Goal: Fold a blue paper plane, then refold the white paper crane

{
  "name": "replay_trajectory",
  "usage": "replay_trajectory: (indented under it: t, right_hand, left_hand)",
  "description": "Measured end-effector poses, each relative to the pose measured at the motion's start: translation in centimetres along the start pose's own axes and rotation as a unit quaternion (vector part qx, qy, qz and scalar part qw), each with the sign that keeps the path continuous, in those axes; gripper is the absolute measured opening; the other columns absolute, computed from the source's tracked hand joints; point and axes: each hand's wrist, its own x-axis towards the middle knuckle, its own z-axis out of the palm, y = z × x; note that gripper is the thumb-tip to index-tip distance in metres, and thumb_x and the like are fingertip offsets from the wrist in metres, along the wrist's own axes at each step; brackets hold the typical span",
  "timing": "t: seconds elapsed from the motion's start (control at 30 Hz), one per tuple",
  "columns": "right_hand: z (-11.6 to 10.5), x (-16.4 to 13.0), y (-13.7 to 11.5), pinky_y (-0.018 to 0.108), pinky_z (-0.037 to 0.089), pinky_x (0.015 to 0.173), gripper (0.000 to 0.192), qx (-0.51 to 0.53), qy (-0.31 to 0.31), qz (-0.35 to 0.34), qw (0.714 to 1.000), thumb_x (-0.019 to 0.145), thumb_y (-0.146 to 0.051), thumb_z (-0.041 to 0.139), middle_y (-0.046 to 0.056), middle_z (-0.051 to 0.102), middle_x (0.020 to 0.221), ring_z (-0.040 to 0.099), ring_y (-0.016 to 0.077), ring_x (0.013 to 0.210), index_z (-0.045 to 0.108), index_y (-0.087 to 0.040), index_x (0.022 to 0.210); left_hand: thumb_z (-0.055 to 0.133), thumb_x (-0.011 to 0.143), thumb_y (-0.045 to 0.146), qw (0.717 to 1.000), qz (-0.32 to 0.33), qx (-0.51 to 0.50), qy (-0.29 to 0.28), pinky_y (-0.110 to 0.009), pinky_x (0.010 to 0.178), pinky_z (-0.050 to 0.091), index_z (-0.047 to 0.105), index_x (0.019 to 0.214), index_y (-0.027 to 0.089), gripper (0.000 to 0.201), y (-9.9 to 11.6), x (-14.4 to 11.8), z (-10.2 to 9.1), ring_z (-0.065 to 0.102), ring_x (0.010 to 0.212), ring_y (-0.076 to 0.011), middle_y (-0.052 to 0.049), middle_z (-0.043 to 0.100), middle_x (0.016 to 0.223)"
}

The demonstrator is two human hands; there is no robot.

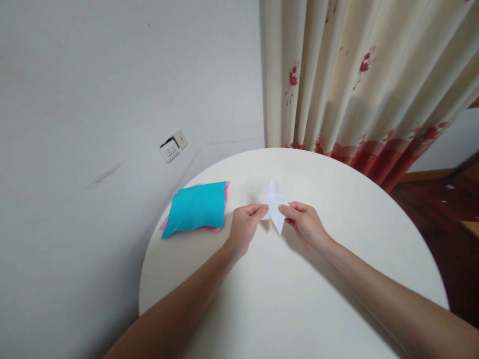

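A small piece of white folded paper (276, 203), shaped like a narrow diamond with pointed ends, is held just over the round white table. Its left edge is pinched between the thumb and fingers of my left hand (246, 222). On the opposite side my right hand (305, 222) grips the paper, thumb on top and fingers beneath. A split shows at the paper's far tip, and a flap sticks out low on the left by my left fingertips. The paper's underside is hidden from me.
Left of my hands, a blue sheet (198, 207) lies over pink sheets (227, 192) on the round white table (247, 309). The wall with a socket (170, 151) borders the table's left side. A patterned curtain (337, 75) hangs behind it.
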Motion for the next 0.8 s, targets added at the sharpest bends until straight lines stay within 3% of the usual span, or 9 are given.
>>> replay_trajectory:
  t: [0.17, 0.33, 0.47, 0.6, 0.8]
  right_hand:
    - [0.12, -0.26, 0.3, 0.033, 0.044, 0.078, 0.022, 0.002, -0.014, 0.013, 1.0, 0.064, -0.037, 0.085, 0.005, 0.072, 0.076, 0.062, 0.0192, 0.079, 0.073, -0.019, 0.067]
    - [0.08, -0.23, 0.62, 0.032, 0.042, 0.075, 0.024, -0.03, -0.02, 0.008, 0.999, 0.067, -0.041, 0.083, 0.005, 0.072, 0.081, 0.06, 0.0182, 0.078, 0.075, -0.019, 0.073]
    - [-0.16, 0.24, 0.56, 0.03, 0.04, 0.067, 0.033, -0.09, -0.013, -0.023, 0.996, 0.074, -0.05, 0.074, 0.004, 0.068, 0.073, 0.055, 0.0156, 0.069, 0.075, -0.017, 0.073]
    - [-0.06, 0.45, 0.16, 0.029, 0.038, 0.061, 0.035, -0.168, -0.009, -0.088, 0.982, 0.072, -0.05, 0.075, 0.002, 0.066, 0.065, 0.05, 0.0137, 0.061, 0.075, -0.016, 0.07]
    - [0.29, 0.03, -0.26, 0.027, 0.037, 0.058, 0.033, -0.176, -0.04, -0.088, 0.98, 0.069, -0.049, 0.077, 0.001, 0.065, 0.064, 0.05, 0.0131, 0.059, 0.071, -0.016, 0.068]
  left_hand:
    - [0.077, 0.075, 0.048, 0.998, -0.002, 0.024, -0.064, -0.03, 0.073, 0.05, 0.077, 0.088, 0.014, 0.037, -0.03, -0.13, -0.18, 0.067, 0.08, -0.0215, -0.007, 0.075, 0.084]
    - [0.077, 0.071, 0.053, 0.998, -0.013, 0.048, -0.046, -0.027, 0.059, 0.045, 0.074, 0.071, 0.014, 0.039, -0.01, -0.33, -0.19, 0.063, 0.066, -0.0195, -0.004, 0.069, 0.065]
    - [0.078, 0.07, 0.051, 0.998, -0.02, 0.039, -0.047, -0.027, 0.059, 0.044, 0.073, 0.07, 0.014, 0.037, 0.09, -0.22, -0.1, 0.061, 0.063, -0.0179, -0.005, 0.069, 0.065]
    - [0.078, 0.071, 0.049, 0.998, -0.015, 0.04, -0.042, -0.026, 0.059, 0.043, 0.072, 0.07, 0.014, 0.036, 0.0, -0.05, -0.21, 0.06, 0.064, -0.0168, -0.004, 0.068, 0.065]
    - [0.076, 0.074, 0.051, 0.998, -0.015, 0.045, -0.046, -0.026, 0.059, 0.043, 0.072, 0.074, 0.013, 0.038, -0.24, -0.02, -0.14, 0.058, 0.063, -0.0148, -0.004, 0.067, 0.068]
